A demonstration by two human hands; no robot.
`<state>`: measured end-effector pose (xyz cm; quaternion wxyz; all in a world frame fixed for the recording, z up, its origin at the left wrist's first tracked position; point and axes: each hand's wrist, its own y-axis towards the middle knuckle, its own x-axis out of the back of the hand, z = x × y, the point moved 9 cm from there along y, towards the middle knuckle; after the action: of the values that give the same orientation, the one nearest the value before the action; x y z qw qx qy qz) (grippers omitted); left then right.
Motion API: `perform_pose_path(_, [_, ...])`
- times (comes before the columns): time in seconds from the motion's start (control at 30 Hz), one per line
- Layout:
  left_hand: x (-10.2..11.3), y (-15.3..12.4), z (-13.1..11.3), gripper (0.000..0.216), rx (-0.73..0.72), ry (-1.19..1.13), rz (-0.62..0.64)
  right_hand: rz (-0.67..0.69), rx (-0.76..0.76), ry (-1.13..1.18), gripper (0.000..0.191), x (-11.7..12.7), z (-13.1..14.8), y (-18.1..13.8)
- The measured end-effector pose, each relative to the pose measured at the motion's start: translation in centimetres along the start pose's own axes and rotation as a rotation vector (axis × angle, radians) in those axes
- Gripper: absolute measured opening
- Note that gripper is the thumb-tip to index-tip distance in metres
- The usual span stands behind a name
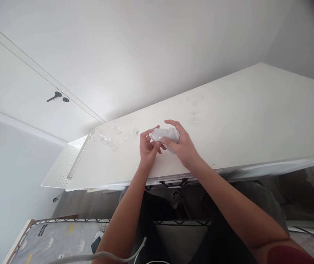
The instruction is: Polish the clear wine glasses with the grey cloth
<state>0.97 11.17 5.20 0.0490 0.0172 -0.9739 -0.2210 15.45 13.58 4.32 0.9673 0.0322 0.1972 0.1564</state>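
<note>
Over a white surface (255, 121), both hands grip a clear wine glass (157, 135) lying sideways. The left hand (148, 146) pinches its stem; the right hand (180, 145) presses a white cloth (170, 135) around its bowl. More glasses (104, 135) lie nearby.

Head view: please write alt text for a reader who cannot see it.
Over a white table, the right hand presses a white cloth around a clear wine glass that the left hand steadies. More clear glasses lie to the left, and one stemmed glass stands upright behind.
</note>
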Motion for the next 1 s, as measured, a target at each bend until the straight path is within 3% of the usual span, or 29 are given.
perform_pose_path(0.13, [0.8,0.0,0.5,0.045,0.005,-0.015,-0.046,-0.054,0.207,-0.360,0.040,0.6,2.6,-0.5])
perform_pose_path(0.2, [1.4,0.0,0.8,0.042,-0.006,-0.012,-0.091,0.040,0.273,-0.486,0.040,-0.3,3.4,-0.7])
perform_pose_path(0.3, [1.9,-0.1,0.5,0.037,-0.043,0.008,-0.136,0.137,0.240,-0.506,0.047,-0.8,3.2,-0.7])
perform_pose_path(0.57, [0.0,-0.4,-0.7,0.045,-0.059,0.034,-0.020,-0.117,0.377,-0.533,0.034,2.3,5.8,-0.5])
perform_pose_path(0.67, [1.4,-0.6,-0.4,0.039,-0.071,0.065,-0.164,-0.225,0.400,-0.616,0.033,4.3,7.2,-0.8])
perform_pose_path(0.77, [3.2,-0.7,-0.6,0.029,-0.095,0.240,-0.344,-0.122,0.312,-0.714,0.033,5.0,7.1,-0.2])
perform_pose_path(0.83, [2.7,-0.1,-0.6,0.029,-0.087,0.394,-0.283,0.030,0.229,-0.725,0.030,4.7,6.2,0.3])
perform_pose_path(0.9, [0.9,0.4,-0.3,0.030,-0.067,0.476,-0.084,0.133,0.182,-0.675,0.027,4.3,5.5,0.5])
perform_pose_path(1.0, [-1.5,0.3,0.4,0.028,0.024,0.405,0.171,0.179,0.178,-0.575,0.024,3.8,5.2,0.7])
